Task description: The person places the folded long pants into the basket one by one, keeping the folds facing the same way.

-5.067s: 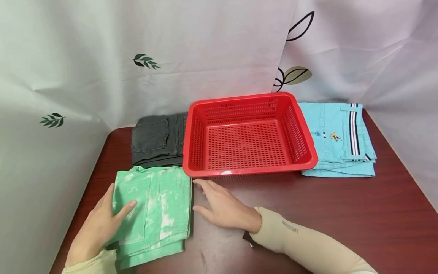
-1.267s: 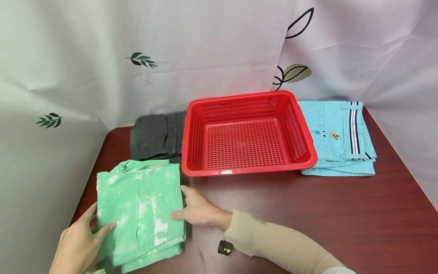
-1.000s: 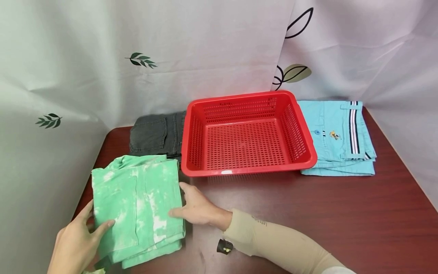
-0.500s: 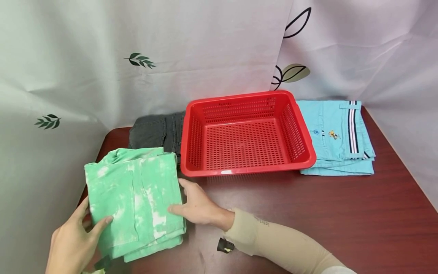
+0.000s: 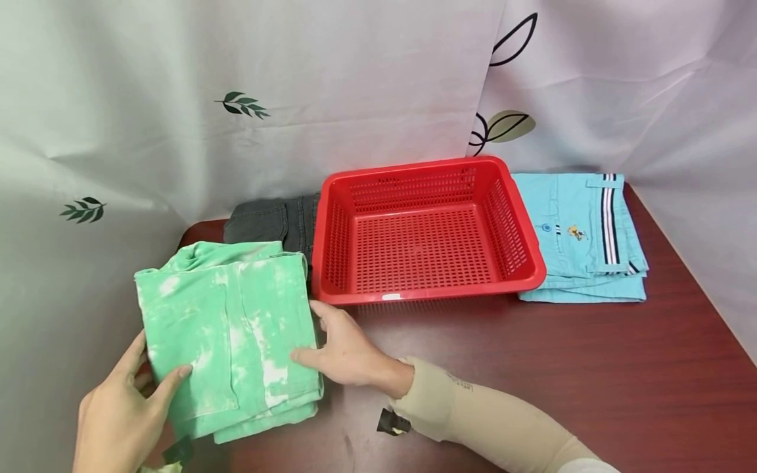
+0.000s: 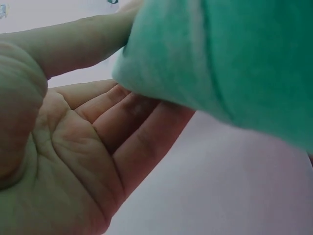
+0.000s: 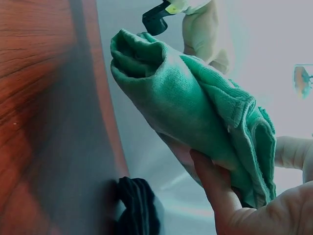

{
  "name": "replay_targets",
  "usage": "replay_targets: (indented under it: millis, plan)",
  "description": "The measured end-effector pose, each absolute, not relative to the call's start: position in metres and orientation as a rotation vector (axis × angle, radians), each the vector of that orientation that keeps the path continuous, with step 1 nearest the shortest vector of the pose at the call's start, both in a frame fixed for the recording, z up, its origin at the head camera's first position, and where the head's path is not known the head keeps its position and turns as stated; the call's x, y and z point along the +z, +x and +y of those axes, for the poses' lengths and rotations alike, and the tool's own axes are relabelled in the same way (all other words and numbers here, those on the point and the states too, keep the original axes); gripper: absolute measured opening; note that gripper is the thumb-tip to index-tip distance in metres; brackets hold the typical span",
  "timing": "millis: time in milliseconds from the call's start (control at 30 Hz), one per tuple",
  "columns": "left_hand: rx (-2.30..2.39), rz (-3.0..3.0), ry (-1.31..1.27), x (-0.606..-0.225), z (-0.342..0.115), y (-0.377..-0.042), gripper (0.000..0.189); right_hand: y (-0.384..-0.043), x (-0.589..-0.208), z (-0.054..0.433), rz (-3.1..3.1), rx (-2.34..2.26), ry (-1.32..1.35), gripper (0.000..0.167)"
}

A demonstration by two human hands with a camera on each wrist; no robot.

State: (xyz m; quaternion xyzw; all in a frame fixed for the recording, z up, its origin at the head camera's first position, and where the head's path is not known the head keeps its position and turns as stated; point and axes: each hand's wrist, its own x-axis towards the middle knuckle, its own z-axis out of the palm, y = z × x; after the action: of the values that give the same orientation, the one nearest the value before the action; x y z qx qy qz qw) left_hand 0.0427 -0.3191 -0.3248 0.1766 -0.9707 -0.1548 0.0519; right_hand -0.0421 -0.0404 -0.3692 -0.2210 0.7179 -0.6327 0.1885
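Observation:
Both hands hold a folded stack of green, white-blotched pants (image 5: 236, 341) by its two sides, in the head view's lower left. My left hand (image 5: 121, 407) has its thumb on top of the left edge and its fingers beneath. On the opposite edge, my right hand (image 5: 349, 351) pinches the layers the same way. In the right wrist view the folded pants (image 7: 181, 107) hang tilted, away from the wooden table (image 7: 39, 98). The left wrist view has a corner of green cloth (image 6: 171, 58) between thumb and fingers.
A red slotted plastic basket (image 5: 422, 249) with nothing in it stands at the back middle. Folded dark grey pants (image 5: 257, 225) lie to its left, partly covered by the green stack. Folded light blue pants (image 5: 570, 256) with a striped waistband lie to its right. A pale curtain (image 5: 355, 85) closes the back.
The hands, earlier beside the green pants on the table, have taken hold of both sides. The stack has risen and shifted left, now overlapping more of the dark grey pants.

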Motion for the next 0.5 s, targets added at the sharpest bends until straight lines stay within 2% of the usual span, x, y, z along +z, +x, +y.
replay_targets:
  millis: [500]
  plan:
    - [-0.561, -2.821, 0.556, -0.310, -0.301, 0.040, 0.085, -0.048, -0.352, -0.026, 1.875, -1.913, -0.569, 0.066]
